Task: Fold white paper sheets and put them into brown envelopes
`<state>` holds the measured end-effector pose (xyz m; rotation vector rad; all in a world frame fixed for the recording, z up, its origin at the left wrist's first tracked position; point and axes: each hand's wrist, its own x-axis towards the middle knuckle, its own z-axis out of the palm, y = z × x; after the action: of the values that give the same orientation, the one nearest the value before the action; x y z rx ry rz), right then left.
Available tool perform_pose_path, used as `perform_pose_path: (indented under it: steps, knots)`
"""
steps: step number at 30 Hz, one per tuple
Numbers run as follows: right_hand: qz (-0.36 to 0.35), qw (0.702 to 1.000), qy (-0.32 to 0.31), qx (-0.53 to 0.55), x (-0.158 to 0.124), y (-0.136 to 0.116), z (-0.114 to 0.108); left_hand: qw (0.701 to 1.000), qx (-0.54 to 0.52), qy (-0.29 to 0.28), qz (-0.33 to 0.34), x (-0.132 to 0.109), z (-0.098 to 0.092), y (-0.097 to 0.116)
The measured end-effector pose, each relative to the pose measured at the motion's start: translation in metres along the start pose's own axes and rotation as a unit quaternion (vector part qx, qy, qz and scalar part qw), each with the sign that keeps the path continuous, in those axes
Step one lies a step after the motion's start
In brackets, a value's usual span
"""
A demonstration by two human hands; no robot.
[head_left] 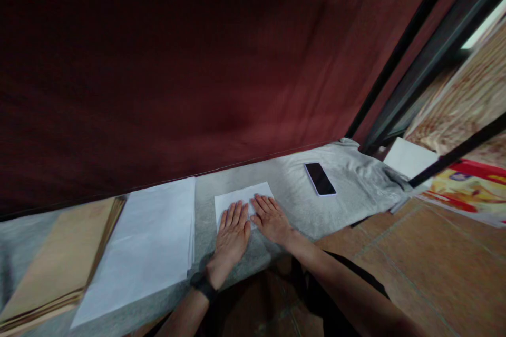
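White paper (242, 194) lies on the grey cloth (290, 189), left of the phone (321, 179). I see the left hand (231, 233) and right hand (272, 222) flat on it, fingers slightly apart, gripping nothing; uneven pressure could crease or skew it.

On a cloth-covered bench (358, 189) before us lies a sheet of paper (245, 195). Our left hand (232, 229) and right hand (272, 219) rest on it side by side. To the left is a stack of sheets (144, 242), and farther left a second stack (63, 253). A phone (320, 179) lies to the right. Behind the bench stands a fabric panel (237, 73).
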<state>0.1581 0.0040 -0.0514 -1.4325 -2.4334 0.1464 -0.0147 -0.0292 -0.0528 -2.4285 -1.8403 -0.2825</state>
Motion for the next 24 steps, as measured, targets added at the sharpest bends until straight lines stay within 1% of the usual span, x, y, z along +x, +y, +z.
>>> perform_pose_path:
  steps: [3, 6, 8, 11, 14, 19, 24]
  knots:
    - [0.027, 1.000, -0.002, -0.009, -0.002, 0.008, -0.004, 1.000, 0.007, -0.002, -0.002, -0.001, 0.001, -0.004]
    - [0.071, 0.997, -0.008, -0.011, -0.001, 0.016, -0.017, 1.000, 0.008, -0.002, -0.004, -0.001, 0.000, -0.005]
    - [0.117, 0.993, -0.009, -0.007, 0.002, 0.018, -0.027, 1.000, 0.008, -0.007, -0.004, -0.001, -0.002, -0.005]
    - [0.203, 0.979, -0.027, 0.015, 0.010, 0.018, -0.039, 1.000, 0.003, -0.012, 0.001, -0.001, -0.004, -0.003]
    - [0.254, 0.966, -0.046, 0.032, 0.019, 0.018, -0.043, 1.000, -0.004, -0.007, 0.004, -0.001, -0.006, -0.002]
    - [0.283, 0.956, -0.063, 0.045, 0.025, 0.024, -0.039, 1.000, -0.005, -0.003, -0.001, -0.003, -0.006, -0.002]
    - [0.289, 0.951, -0.089, 0.064, 0.027, 0.031, -0.040, 1.000, -0.012, -0.020, -0.007, 0.000, -0.008, -0.002]
